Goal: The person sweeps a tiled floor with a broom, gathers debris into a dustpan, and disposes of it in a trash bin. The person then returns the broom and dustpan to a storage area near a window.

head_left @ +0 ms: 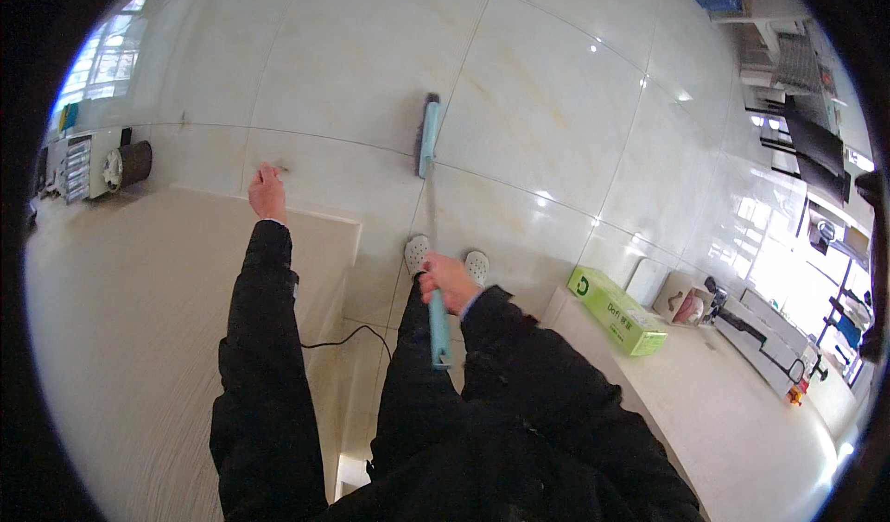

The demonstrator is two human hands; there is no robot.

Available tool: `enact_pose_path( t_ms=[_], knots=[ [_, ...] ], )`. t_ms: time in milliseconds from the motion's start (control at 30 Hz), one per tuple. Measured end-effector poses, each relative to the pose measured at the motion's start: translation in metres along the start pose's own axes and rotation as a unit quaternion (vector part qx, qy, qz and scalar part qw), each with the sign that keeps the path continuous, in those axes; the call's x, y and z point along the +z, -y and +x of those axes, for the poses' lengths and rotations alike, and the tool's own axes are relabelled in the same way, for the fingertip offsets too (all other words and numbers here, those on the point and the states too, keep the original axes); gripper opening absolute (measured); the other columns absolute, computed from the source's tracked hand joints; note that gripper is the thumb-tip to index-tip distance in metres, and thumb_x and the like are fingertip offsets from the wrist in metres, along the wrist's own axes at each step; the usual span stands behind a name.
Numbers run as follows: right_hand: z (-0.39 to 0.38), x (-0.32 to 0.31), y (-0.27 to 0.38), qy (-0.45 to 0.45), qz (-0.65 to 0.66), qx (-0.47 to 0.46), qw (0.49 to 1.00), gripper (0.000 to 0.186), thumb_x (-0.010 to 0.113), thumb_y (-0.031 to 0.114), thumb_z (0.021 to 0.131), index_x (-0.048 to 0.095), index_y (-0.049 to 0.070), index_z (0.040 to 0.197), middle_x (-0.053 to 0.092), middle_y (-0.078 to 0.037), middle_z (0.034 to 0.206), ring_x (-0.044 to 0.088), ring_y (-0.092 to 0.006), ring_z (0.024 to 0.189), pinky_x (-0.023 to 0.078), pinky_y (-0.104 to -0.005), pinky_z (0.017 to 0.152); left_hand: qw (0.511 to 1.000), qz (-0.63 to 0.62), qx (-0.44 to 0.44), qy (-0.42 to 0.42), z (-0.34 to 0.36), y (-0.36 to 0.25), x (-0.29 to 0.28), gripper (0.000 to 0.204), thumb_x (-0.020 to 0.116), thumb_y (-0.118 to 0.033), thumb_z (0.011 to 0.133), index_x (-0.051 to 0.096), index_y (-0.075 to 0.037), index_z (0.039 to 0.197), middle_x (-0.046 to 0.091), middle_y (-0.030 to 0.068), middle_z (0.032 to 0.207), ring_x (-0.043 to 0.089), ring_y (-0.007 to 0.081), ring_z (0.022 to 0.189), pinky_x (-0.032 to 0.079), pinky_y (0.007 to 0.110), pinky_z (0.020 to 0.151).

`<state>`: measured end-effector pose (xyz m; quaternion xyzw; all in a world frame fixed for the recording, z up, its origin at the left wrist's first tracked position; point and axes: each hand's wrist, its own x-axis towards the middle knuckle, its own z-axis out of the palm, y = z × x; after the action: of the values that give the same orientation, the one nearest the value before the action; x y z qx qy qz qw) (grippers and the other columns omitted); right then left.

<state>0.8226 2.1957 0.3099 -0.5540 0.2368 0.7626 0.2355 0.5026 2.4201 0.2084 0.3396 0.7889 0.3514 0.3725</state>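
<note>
One grn box (616,311); R hand (449,283) grips brush (428,140).

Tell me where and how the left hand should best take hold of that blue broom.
Probably by the broom shaft, beyond the right hand, coming from the person's left: that stretch is thin, straight and uncovered, so the left hand could wrap around it. The right hand circles the blue grip, and the broom head is wide and bristled.

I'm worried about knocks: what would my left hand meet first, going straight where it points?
Ahead of your left hand I see tiled floor; the way looks free as far as the picture shows, though depth is unclear.
</note>
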Motion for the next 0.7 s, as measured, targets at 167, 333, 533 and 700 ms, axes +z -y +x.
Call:
enact_pose_path(
  t_ms=[167, 333, 533, 700],
  knots=[
    [-0.092, -0.07, 0.076, -0.03, -0.078, -0.017, 0.996, 0.024, 0.047, 0.028, 0.098, 0.05, 0.004, 0.095, 0.041, 0.0, 0.061, 0.041, -0.0114, 0.048, 0.039, -0.0307, 0.043, 1.0, -0.003, -0.005, -0.019, -0.01, -0.002, 0.005, 0.043, 0.05, -0.038, 0.096, 0.063, -0.002, 0.075, 0.06, 0.0043, 0.065, 0.055, 0.0132, 0.061, 0.044, 0.03, 0.058],
    [-0.081, -0.131, 0.148, -0.152, -0.147, -0.046, 0.976, 0.027, 0.047, 0.029, 0.097, 0.046, 0.003, 0.09, 0.043, -0.005, 0.058, 0.045, -0.0173, 0.048, 0.04, -0.0356, 0.043, 0.991, -0.114, -0.064, -0.039, -0.041, -0.023, 0.014, 0.039, 0.052, -0.035, 0.097, 0.06, -0.003, 0.075, 0.059, 0.0028, 0.069, 0.052, 0.0123, 0.059, 0.044, 0.029, 0.055],
    [0.031, -0.066, 0.181, -0.048, -0.212, -0.032, 0.976, 0.022, 0.046, 0.021, 0.093, 0.047, -0.001, 0.091, 0.049, -0.014, 0.06, 0.055, -0.0277, 0.056, 0.044, -0.0423, 0.05, 0.978, -0.181, -0.07, -0.077, -0.063, -0.061, 0.019, 0.033, 0.053, -0.032, 0.098, 0.059, -0.004, 0.08, 0.057, 0.0014, 0.074, 0.051, 0.0112, 0.062, 0.045, 0.028, 0.059],
    [0.015, 0.001, 0.216, 0.031, -0.198, 0.007, 0.98, 0.017, 0.047, 0.02, 0.094, 0.043, 0.003, 0.091, 0.041, -0.006, 0.057, 0.042, -0.0203, 0.046, 0.04, -0.0352, 0.043, 0.958, -0.246, -0.077, -0.13, -0.071, -0.104, 0.02, 0.031, 0.055, -0.03, 0.098, 0.059, -0.005, 0.08, 0.056, 0.0012, 0.074, 0.053, 0.0116, 0.064, 0.047, 0.028, 0.063]
  ],
)
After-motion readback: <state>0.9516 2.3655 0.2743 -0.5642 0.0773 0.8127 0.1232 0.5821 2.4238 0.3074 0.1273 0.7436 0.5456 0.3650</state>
